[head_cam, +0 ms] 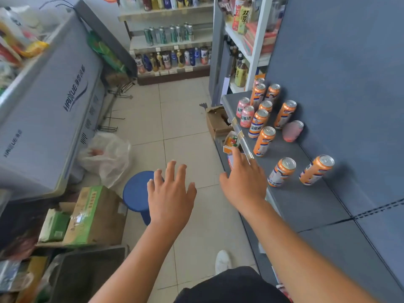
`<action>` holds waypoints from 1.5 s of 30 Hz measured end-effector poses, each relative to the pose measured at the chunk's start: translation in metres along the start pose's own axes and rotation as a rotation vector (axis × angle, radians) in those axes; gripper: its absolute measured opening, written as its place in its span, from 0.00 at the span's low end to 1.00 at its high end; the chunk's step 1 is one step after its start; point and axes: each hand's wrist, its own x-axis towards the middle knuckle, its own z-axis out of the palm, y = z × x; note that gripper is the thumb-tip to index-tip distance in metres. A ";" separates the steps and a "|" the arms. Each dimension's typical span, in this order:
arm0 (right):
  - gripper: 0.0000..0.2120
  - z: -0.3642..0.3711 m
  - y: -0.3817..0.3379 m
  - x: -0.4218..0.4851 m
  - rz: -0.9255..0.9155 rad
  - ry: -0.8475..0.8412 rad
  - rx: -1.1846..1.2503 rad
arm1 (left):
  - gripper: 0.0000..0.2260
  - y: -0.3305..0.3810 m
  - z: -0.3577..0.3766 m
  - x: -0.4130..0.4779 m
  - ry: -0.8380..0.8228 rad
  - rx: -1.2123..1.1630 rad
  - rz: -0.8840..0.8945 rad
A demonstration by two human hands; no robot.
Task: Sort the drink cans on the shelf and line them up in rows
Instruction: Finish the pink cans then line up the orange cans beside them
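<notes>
Head view: both hands (pixel 171 193) (pixel 243 180) empty, spread beside shelf (pixel 306 200) cans (pixel 263 141).

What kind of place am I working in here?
Most likely a small shop: orange cans stand loose on a grey shelf, racks of bottled drinks line the far wall, and a chest freezer sits across the aisle.

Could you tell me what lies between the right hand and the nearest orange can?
Only bare grey shelf, in the head view, separates the right hand from the nearest orange can.
</notes>
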 end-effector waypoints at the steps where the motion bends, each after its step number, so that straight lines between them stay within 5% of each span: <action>1: 0.29 -0.001 0.000 0.018 -0.009 -0.001 -0.008 | 0.21 0.005 -0.001 0.018 0.000 0.000 0.002; 11: 0.24 0.013 0.001 0.161 0.025 -0.027 -0.021 | 0.20 0.017 0.010 0.169 -0.028 -0.007 0.021; 21: 0.12 0.038 -0.015 0.307 0.216 0.017 -0.008 | 0.21 0.017 0.027 0.357 -0.176 0.001 0.235; 29: 0.18 0.056 -0.024 0.393 0.378 0.081 0.055 | 0.22 0.043 0.035 0.487 -0.233 0.030 0.468; 45: 0.16 0.101 0.065 0.519 0.661 0.092 0.269 | 0.24 0.160 0.082 0.648 -0.353 0.207 0.763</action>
